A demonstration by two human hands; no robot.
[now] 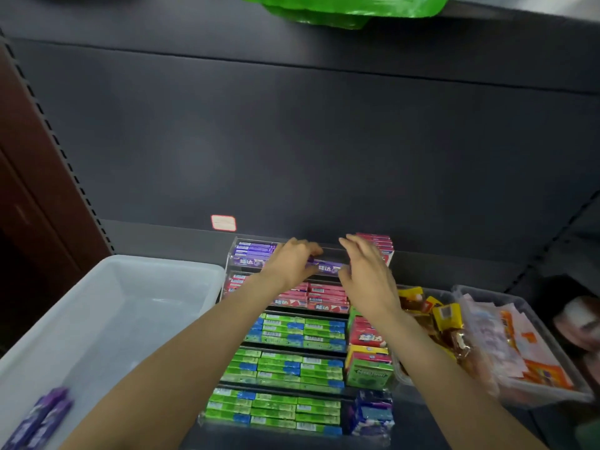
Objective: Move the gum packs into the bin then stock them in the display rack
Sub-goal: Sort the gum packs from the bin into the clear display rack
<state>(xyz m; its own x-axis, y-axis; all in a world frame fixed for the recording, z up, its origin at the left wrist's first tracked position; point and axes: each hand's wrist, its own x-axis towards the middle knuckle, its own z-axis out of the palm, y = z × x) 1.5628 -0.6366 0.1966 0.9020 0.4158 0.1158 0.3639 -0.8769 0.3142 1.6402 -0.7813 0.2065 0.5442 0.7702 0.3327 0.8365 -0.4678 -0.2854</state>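
Your forearms reach up from the bottom edge. At lower left, two purple spare packs (pixel 39 420) lie in the clear bin (pixel 107 306). At centre, your left hand (pixel 292 263) and right hand (pixel 365 271) both pinch one purple gum pack (pixel 326 267) — fingers curled round its ends — at the top tier of the display rack (pixel 292 349).

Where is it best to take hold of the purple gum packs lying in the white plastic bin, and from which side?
Grip the purple gum packs across their long narrow sides, coming from above: they lie flat in the near corner of the white plastic bin, whose walls block any sideways approach.
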